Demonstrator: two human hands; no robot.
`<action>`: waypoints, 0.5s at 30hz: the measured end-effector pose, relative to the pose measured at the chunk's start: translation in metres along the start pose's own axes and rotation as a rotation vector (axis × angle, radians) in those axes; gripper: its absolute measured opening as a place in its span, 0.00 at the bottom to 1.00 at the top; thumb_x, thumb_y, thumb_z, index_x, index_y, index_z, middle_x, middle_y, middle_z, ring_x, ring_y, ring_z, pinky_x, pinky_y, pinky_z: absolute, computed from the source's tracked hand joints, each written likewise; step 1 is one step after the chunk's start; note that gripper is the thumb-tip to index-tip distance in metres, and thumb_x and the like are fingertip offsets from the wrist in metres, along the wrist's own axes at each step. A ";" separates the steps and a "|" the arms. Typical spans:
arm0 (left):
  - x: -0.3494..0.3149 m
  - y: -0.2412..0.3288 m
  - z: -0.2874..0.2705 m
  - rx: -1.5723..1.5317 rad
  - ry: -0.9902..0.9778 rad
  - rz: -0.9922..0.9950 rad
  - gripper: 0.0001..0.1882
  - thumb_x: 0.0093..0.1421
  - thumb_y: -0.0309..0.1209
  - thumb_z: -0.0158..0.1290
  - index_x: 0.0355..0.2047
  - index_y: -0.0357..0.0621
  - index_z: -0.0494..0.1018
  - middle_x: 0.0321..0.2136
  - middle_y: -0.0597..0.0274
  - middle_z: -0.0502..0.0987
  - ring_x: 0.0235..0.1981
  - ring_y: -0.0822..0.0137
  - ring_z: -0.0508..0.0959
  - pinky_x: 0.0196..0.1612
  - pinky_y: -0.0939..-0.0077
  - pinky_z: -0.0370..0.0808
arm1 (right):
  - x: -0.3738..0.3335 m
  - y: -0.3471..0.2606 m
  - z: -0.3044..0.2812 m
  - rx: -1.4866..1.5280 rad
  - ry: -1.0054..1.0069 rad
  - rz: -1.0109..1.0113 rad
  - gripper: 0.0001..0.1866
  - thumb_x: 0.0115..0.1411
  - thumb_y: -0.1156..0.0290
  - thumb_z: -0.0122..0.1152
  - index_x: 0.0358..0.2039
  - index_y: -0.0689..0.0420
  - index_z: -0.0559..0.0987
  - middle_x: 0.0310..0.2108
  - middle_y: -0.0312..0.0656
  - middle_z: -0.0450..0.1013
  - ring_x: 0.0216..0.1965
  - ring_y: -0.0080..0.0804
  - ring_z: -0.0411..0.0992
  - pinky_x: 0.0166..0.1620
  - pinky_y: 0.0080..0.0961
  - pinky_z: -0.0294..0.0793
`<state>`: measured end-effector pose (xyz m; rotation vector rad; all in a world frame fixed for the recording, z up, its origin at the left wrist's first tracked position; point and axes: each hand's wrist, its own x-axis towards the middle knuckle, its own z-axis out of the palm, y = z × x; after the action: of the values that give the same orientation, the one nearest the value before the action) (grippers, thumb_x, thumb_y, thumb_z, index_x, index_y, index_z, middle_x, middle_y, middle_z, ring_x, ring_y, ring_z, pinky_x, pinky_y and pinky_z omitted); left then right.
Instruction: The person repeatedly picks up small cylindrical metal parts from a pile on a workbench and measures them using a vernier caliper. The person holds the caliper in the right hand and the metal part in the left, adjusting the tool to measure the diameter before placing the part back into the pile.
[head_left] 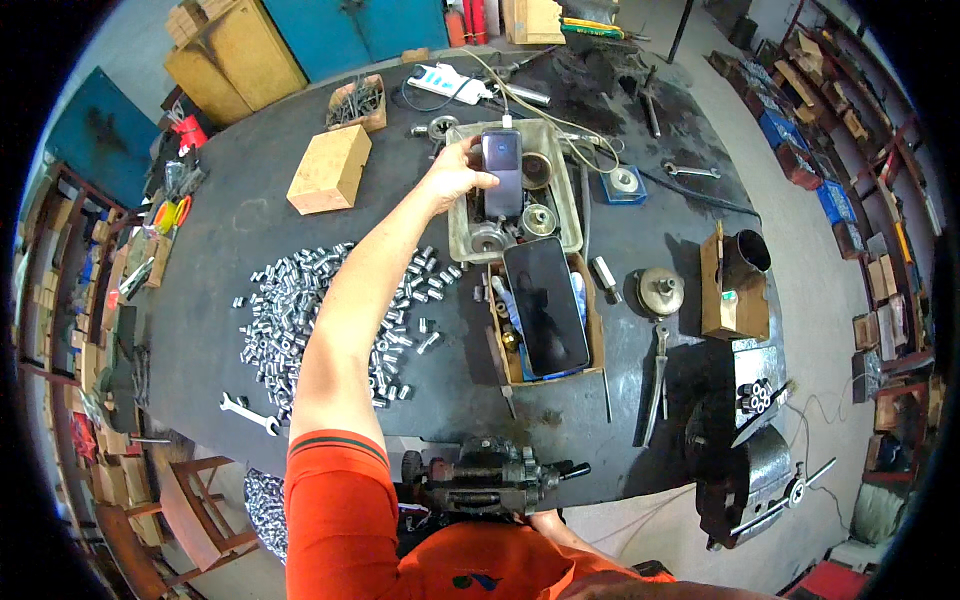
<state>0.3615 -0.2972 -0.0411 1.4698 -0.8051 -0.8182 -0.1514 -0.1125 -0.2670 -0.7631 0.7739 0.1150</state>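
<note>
Okay, your left hand (455, 182) grips the dark handheld device (504, 196) from its left, over the tray (456, 238); long axis near-far, white plug (507, 121) far. Right hand (545, 521) mostly hidden, nearer; can't tell its grip.

The upper body is clad in a bright orange-red fabric shirt (440, 565), located at 6 o'clock in the view. Its short left sleeve (340, 520), at 7 o'clock, is loose and tubular, ending above the elbow. A narrow dark band (338, 440) encircles the sleeve near its hem. A small printed emblem in blue and green (484, 581) marks the shirt front at 6 o'clock. The left forearm (385, 260) is bare.
</note>
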 end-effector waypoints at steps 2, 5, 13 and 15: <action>0.000 -0.002 -0.001 0.011 -0.006 0.016 0.43 0.40 0.14 0.58 0.58 0.34 0.54 0.41 0.52 0.73 0.41 0.66 0.74 0.45 0.74 0.70 | 0.001 0.000 0.000 0.000 0.000 0.001 0.02 0.58 0.73 0.52 0.32 0.55 0.71 0.26 0.34 0.68 0.24 0.23 0.65 0.23 0.22 0.66; 0.001 -0.006 -0.001 0.054 -0.010 0.032 0.40 0.42 0.16 0.57 0.57 0.38 0.56 0.41 0.56 0.73 0.40 0.68 0.74 0.41 0.75 0.72 | 0.002 -0.001 -0.001 0.002 0.002 0.004 0.03 0.58 0.73 0.52 0.32 0.55 0.71 0.26 0.34 0.68 0.24 0.23 0.65 0.23 0.22 0.66; 0.003 -0.007 -0.001 0.077 0.036 0.008 0.40 0.42 0.15 0.57 0.57 0.38 0.56 0.40 0.57 0.74 0.39 0.68 0.75 0.41 0.74 0.73 | 0.003 0.002 -0.002 -0.004 0.000 -0.003 0.03 0.58 0.73 0.52 0.33 0.55 0.71 0.26 0.34 0.68 0.24 0.23 0.65 0.23 0.22 0.66; 0.004 -0.009 -0.002 0.078 0.026 0.022 0.40 0.42 0.15 0.57 0.57 0.38 0.56 0.40 0.57 0.74 0.39 0.68 0.75 0.41 0.74 0.73 | 0.004 0.003 -0.003 -0.005 -0.002 -0.009 0.03 0.58 0.73 0.52 0.33 0.55 0.71 0.26 0.35 0.68 0.24 0.23 0.65 0.23 0.22 0.66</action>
<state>0.3658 -0.2990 -0.0505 1.5351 -0.8407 -0.7570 -0.1512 -0.1131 -0.2732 -0.7706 0.7686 0.1098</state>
